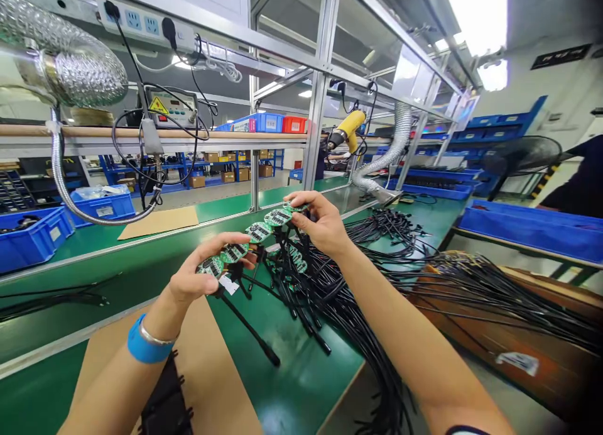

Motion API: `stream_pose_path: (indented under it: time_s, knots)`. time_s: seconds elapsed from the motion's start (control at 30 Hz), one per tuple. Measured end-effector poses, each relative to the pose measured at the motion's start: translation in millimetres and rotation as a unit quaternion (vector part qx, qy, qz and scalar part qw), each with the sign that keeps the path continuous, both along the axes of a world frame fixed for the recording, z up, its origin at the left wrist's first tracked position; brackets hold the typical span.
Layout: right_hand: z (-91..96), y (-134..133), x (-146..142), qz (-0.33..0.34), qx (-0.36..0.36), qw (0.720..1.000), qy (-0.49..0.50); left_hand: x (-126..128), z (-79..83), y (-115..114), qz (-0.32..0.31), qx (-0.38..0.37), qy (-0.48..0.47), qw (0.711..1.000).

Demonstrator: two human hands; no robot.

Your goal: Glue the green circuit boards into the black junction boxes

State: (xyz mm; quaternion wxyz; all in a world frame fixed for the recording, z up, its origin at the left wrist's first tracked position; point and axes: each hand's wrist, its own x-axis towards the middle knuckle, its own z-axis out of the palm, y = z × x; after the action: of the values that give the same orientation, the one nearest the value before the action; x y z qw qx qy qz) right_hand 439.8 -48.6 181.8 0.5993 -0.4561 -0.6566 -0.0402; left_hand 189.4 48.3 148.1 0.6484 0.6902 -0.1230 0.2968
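Observation:
Both my hands hold a joined strip of round green circuit boards (258, 232) above the bench. My left hand (200, 268) pinches its near left end, thumb below and fingers along the top edge. At the far right end, my right hand (320, 221) grips the strip between thumb and fingers. Short black leads hang beneath the boards, and one black cable (252, 331) slants down below my left hand. Under and behind the strip lies a large bundle of black cables (330, 290). A second group of green boards (296, 259) rests among these cables.
Brown cardboard (207, 366) and a black plastic part (167, 397) lie before me. Blue bins (35, 237) stand at the left, below a flexible metal hose (63, 177). A yellow heat gun (348, 130) hangs from the frame. Cables trail over a carton (471, 328) at right.

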Motion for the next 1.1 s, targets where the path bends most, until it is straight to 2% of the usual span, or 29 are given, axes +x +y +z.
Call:
stream_pose_path:
  time_s: [0.07,0.13,0.27,0.37,0.43,0.5,0.57,0.63,0.73,0.77,0.8,0.87,0.93,1.0,1.07,1.1]
  knots:
    - [-11.6,9,4,0.002,-0.043,0.999,0.019,-4,4.0,-5,0.062,-0.025,-0.029,0.997]
    - [-31.6,14,7,0.018,-0.112,0.993,0.027,-9,5.4,-6,0.102,-0.050,-0.047,0.992]
    - [-90.1,14,-6,0.052,-0.240,0.970,-0.002,-25,5.5,0,0.182,-0.064,-0.051,0.980]
    - [-126.5,11,-34,0.016,-0.274,0.961,-0.031,-37,5.4,1,0.246,-0.064,-0.039,0.966]
    - [-131.6,10,-50,-0.023,-0.274,0.960,-0.051,-45,4.8,1,0.263,-0.070,-0.023,0.962]
    - [-115.5,11,-57,-0.054,-0.267,0.959,-0.076,-54,3.7,0,0.266,-0.092,-0.022,0.959]
    - [-79.2,13,-54,-0.076,-0.265,0.955,-0.111,-62,2.0,-2,0.268,-0.133,-0.040,0.953]
    - [-29.3,15,-49,-0.097,-0.271,0.945,-0.155,-69,-0.6,-4,0.256,-0.182,-0.059,0.947]
    - [52.2,15,-50,-0.127,-0.282,0.925,-0.222,-75,-9.1,-3,0.207,-0.240,-0.073,0.946]
    - [77.1,15,-54,-0.142,-0.297,0.910,-0.253,-75,-14.2,-1,0.189,-0.249,-0.078,0.947]
    - [99.5,15,-60,-0.170,-0.315,0.880,-0.312,-74,-20.7,1,0.175,-0.250,-0.087,0.948]
    - [135.2,14,-77,-0.216,-0.320,0.833,-0.397,-70,-38.6,8,0.155,-0.224,-0.097,0.957]
    - [157.9,13,-93,-0.235,-0.296,0.804,-0.459,-63,-61.4,16,0.132,-0.143,-0.072,0.978]
    - [168.5,13,-107,-0.225,-0.264,0.796,-0.496,-54,-84.4,23,0.101,-0.034,-0.019,0.994]
    - [169.8,17,-115,-0.209,-0.251,0.801,-0.502,-45,-101.5,25,0.086,0.041,0.017,0.995]
    - [168.0,20,-117,-0.202,-0.229,0.822,-0.481,-41,-106.2,24,0.089,0.075,0.027,0.993]
